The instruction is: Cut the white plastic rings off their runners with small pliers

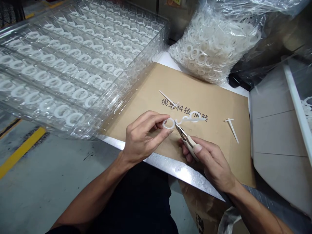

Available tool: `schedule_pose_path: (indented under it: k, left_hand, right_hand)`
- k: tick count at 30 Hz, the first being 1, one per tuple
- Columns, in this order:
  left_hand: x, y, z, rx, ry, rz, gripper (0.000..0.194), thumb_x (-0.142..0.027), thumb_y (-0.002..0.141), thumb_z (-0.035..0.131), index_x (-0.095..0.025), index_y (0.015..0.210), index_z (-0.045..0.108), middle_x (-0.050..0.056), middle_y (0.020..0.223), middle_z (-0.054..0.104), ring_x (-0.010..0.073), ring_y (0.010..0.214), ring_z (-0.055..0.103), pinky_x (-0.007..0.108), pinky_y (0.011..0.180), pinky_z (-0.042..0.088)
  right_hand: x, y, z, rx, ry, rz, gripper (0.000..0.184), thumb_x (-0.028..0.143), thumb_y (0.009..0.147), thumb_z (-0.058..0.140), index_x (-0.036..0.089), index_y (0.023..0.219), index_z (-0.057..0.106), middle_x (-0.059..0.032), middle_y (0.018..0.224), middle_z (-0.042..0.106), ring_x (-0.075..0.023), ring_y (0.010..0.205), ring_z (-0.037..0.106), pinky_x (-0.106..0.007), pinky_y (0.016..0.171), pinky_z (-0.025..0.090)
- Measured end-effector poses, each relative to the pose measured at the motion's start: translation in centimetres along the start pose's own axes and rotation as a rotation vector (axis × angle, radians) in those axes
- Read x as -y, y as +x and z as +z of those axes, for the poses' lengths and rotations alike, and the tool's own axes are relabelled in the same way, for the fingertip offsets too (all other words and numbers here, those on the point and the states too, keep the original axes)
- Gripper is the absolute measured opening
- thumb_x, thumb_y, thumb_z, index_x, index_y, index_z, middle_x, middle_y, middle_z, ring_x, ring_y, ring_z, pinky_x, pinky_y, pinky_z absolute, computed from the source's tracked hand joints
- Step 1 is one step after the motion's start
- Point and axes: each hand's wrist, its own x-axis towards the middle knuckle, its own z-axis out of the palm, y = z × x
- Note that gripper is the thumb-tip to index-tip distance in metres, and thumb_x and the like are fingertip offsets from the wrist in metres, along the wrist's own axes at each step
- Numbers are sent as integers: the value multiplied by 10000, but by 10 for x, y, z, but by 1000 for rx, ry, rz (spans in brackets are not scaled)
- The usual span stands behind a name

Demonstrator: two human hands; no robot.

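Head view: plastic rings (80,94) in trays (143,78)

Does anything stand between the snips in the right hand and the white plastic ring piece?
Nothing visible: the snips in the right hand reach the edge of the white plastic ring piece held by the left hand.

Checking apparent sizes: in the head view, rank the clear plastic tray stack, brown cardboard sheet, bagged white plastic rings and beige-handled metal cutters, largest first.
1. Clear plastic tray stack
2. Brown cardboard sheet
3. Bagged white plastic rings
4. Beige-handled metal cutters
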Motion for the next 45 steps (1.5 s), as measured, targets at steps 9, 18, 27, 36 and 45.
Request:
schedule_pose_path:
  k: [9, 18, 27, 36, 45]
  left_hand:
    - [0, -1, 0, 8, 7, -3, 186, -206, 939, 750, -191, 1124, 738, 34, 953, 742, 112, 773, 676, 243, 704, 610]
    - [3, -1, 0, 45, -37, -8, 173, -222, 937, 757, -178, 1104, 748, 38, 944, 748, 112, 760, 666, 245, 700, 583]
    - [11, 4, -7, 93, -4, -192, 190, -244, 926, 750, -186, 1107, 758, 39, 966, 732, 120, 768, 644, 261, 722, 541]
    - [-21, 13, -42, 246, 76, -166, 211, -248, 966, 682, -198, 1162, 743, 49, 987, 756, 144, 804, 687, 281, 778, 571]
    - [1, 122, -165, 215, 162, -316, 369, -378, 871, 770, -189, 1187, 796, 79, 972, 761, 183, 845, 693, 317, 777, 571]
  right_hand:
    - [1, -1, 1, -4, -98, -24, 434, 557, 1091, 444, 205, 1081, 698, -44, 882, 609, -190, 711, 533, -331, 636, 425]
    - [1, 1, 2, 6, -280, -64, 477, 549, 1122, 342, 206, 988, 645, -27, 795, 582, -175, 664, 509, -326, 618, 414]
    - [5, 4, 2, 24, -290, -106, 468, 514, 1118, 374, 220, 785, 519, 5, 708, 489, -166, 645, 454, -316, 629, 378]
    - [-1, 2, -2, 61, -212, -196, 446, 532, 1114, 383, 200, 890, 581, -9, 783, 546, -164, 676, 504, -296, 639, 406]
    - [-7, 2, -4, 125, -114, -115, 502, 617, 1078, 406, 197, 926, 634, -16, 804, 539, -174, 707, 502, -291, 655, 447]
